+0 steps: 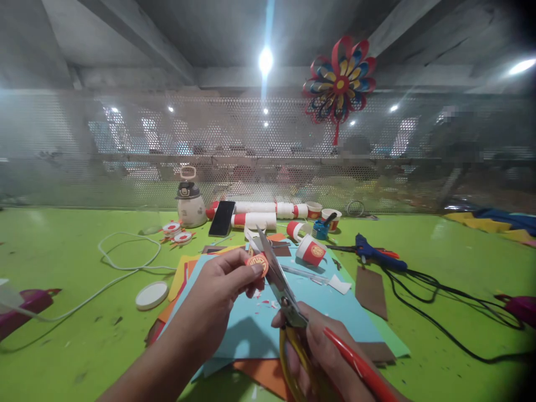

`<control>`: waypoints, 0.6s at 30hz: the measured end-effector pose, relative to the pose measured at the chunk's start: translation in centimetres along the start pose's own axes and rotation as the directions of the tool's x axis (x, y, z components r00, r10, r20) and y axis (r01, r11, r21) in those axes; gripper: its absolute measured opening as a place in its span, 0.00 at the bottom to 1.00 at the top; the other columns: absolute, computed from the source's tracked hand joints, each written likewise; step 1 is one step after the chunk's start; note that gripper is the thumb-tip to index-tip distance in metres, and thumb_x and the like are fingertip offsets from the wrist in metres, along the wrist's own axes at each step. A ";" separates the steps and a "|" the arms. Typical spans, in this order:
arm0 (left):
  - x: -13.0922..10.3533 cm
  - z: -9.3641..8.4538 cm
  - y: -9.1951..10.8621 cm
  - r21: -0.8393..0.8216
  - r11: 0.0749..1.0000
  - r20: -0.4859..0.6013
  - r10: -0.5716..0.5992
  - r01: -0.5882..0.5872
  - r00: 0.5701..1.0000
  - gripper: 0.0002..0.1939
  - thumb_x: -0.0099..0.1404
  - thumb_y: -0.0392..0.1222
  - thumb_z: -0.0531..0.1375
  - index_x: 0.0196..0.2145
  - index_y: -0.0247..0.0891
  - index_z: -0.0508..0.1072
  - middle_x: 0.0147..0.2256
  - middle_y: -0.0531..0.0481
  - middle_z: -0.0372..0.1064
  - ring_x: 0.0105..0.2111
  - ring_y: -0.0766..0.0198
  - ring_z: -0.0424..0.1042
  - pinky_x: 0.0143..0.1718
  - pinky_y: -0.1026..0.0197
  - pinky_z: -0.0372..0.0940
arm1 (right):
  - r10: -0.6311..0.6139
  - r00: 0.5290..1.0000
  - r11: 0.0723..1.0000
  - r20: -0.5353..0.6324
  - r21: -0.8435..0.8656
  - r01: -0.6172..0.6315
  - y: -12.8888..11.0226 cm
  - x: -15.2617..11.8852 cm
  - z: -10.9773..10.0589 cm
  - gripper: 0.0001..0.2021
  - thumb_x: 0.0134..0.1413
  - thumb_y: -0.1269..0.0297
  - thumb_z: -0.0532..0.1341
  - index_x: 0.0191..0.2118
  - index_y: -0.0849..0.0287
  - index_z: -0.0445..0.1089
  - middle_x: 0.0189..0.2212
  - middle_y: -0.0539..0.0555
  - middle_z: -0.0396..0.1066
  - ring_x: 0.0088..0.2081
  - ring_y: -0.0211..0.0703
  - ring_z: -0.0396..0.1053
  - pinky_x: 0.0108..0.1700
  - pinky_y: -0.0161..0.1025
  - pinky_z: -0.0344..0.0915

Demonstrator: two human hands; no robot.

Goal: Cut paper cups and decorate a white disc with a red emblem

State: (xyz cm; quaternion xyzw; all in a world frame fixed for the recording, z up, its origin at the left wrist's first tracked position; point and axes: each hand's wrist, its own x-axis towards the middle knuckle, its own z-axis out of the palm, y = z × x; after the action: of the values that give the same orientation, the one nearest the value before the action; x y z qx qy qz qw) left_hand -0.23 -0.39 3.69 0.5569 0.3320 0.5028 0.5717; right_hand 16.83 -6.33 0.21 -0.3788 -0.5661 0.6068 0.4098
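Observation:
Between its thumb and fingers, my left hand (224, 285) pinches a small round orange-red paper piece (256, 264) with a pale pattern. My right hand (330, 346) is wrapped round the yellow-handled scissors (285, 298); their blades point up and away, close beside the paper piece. Whether the blades touch its edge I cannot tell. A red pen-like stick (355, 360) also lies along my right hand. Below both hands is a stack of coloured paper with a light blue sheet (355, 329) on top, dotted with tiny red and white scraps. A red-and-white paper cup (310, 250) lies tilted behind the scissors.
A blue glue gun (379, 254) with a black cord lies at right. Further back are a phone (222, 218), a bottle (191, 206), white paper rolls (255, 220) and a blue jar (320, 229). At left are a white lid (151, 295) and a white cable (125, 270).

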 end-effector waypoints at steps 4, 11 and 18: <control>-0.1 0.1 0.1 -0.005 1.000 -0.001 0.006 -0.006 1.000 0.09 0.59 0.42 0.64 0.25 0.35 0.72 0.25 0.52 0.66 0.27 0.67 0.60 0.31 0.62 0.55 | -0.019 1.000 1.000 -0.004 0.012 0.019 0.1 -0.1 0.1 0.36 0.49 0.28 0.51 0.43 0.61 0.62 0.20 0.45 0.59 0.18 0.29 0.54 0.21 0.32 0.49; 0.0 0.2 0.2 -0.027 1.000 0.001 0.006 -0.006 1.000 0.08 0.58 0.41 0.64 0.24 0.36 0.72 0.25 0.52 0.67 0.27 0.67 0.61 0.31 0.62 0.56 | -0.006 1.000 1.000 0.019 -0.011 0.006 0.0 -0.1 -0.2 0.38 0.48 0.28 0.51 0.45 0.62 0.63 0.21 0.47 0.62 0.17 0.28 0.55 0.22 0.30 0.52; -0.1 0.2 0.3 -0.041 0.999 0.009 0.013 -0.012 1.000 0.07 0.58 0.41 0.64 0.25 0.35 0.73 0.25 0.52 0.67 0.27 0.67 0.61 0.30 0.62 0.56 | -0.026 0.999 1.000 -0.033 -0.009 0.025 0.3 -0.3 0.3 0.35 0.51 0.29 0.49 0.44 0.61 0.63 0.20 0.45 0.58 0.18 0.30 0.53 0.22 0.31 0.49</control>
State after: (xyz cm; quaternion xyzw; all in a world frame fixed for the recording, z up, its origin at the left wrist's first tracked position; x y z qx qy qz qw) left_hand -0.14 -0.53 3.98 0.5495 0.3155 0.5105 0.5813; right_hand 16.64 -6.73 -0.02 -0.3832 -0.5664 0.5928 0.4254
